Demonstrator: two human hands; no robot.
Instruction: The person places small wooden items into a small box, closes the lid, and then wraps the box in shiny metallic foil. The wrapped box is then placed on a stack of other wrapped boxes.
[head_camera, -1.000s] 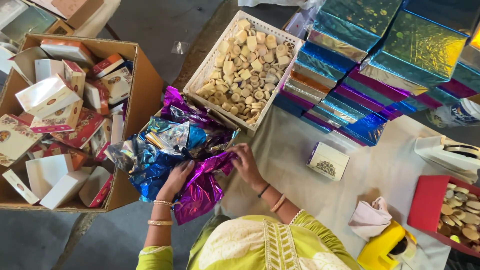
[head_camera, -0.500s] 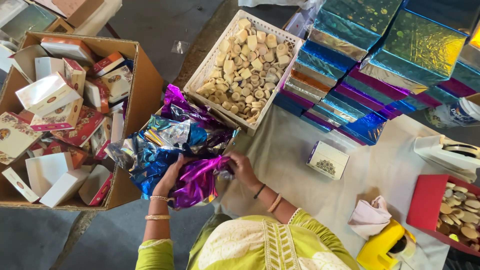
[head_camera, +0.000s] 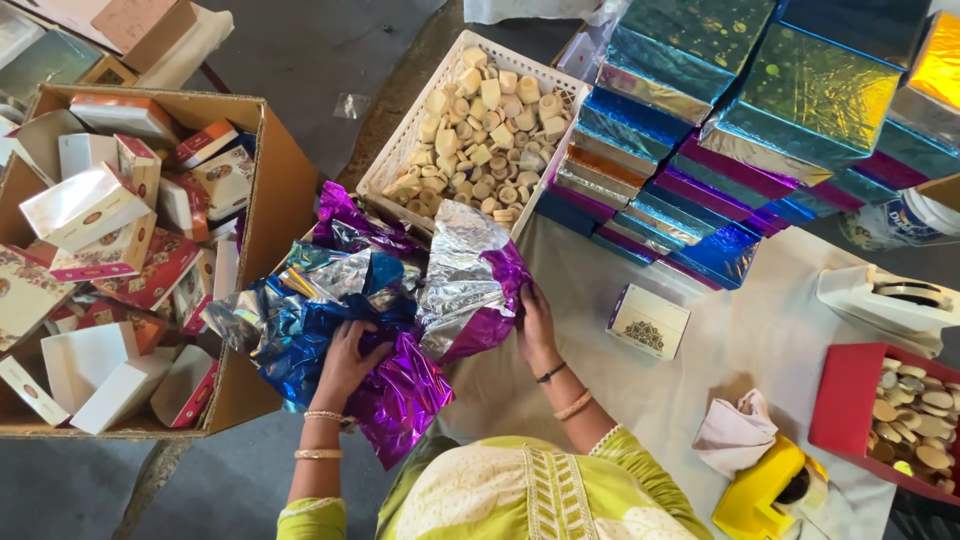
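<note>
A white-clothed desk carries stacked foil-wrapped boxes at its far edge and a white crate of sweets at its far left corner. A cardboard carton stands off its left edge. At the left edge lies a heap of foil sheets; the left hand presses blue foil, its grip closed on it, and the right hand pinches a purple-and-silver sheet.

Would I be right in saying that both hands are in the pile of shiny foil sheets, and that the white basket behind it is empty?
Not quite: the head view shows the white basket full of pale sweets. The left hand and right hand are indeed in the foil sheets.
</note>
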